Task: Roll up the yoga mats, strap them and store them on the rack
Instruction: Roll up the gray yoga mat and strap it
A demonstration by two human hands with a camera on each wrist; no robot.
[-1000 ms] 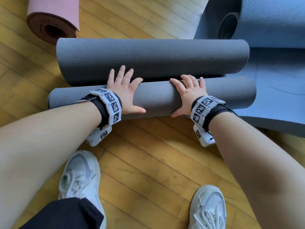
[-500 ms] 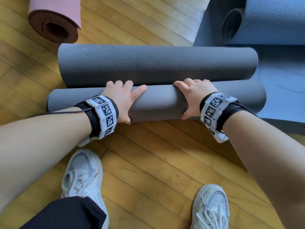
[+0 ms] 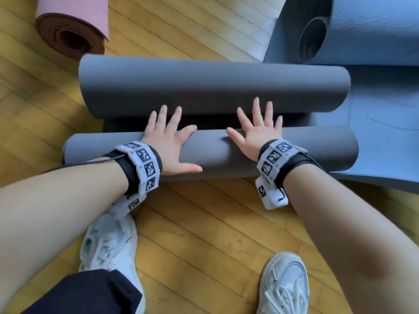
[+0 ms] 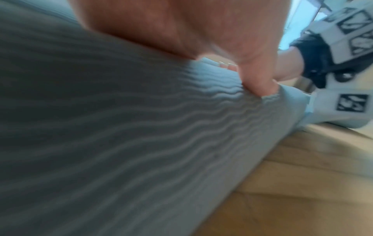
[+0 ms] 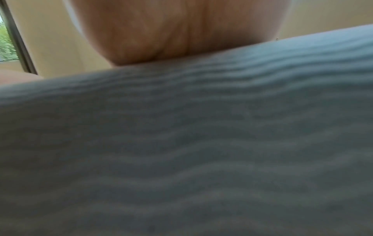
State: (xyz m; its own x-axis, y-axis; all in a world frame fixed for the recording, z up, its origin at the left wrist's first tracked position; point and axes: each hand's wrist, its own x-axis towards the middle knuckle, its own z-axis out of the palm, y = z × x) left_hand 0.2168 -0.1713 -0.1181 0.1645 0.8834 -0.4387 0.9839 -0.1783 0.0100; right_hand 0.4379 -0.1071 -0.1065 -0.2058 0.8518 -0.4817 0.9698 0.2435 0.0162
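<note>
Two bare hands lie flat on a grey yoga mat (image 3: 226, 152), which is being rolled away from the person across a wooden floor (image 3: 204, 223). The left hand (image 3: 169, 146) and the right hand (image 3: 257, 134) rest side by side near the middle of the near roll, palms down, fingers straight and spread, grasping nothing. Their fingertips reach past the top of the roll, over the dark strip of mat just beyond it. The left wrist camera, though blurred, shows the left thumb (image 4: 260, 83) pressing into the ribbed surface.

To do this step well, in my judgement, both palms should push forward with even pressure so the roll stays straight and tight, its ends square rather than coning. Here the left end of the roll sits a little further out than the mat beyond it, so the roll may need squaring up.

Just beyond the fingers, the far end of the same mat appears to curl up into a second, fatter grey roll (image 3: 213, 85); only a narrow flat strip remains between the two. Further out to the left of the hands lies a rolled pink mat (image 3: 72, 23). To the right lies a blue mat (image 3: 381, 132), partly flat, with a rolled part (image 3: 362, 30) beyond. No strap or rack is in view. Nearest the viewer, two white trainers (image 3: 285, 284) stand on the floor.
</note>
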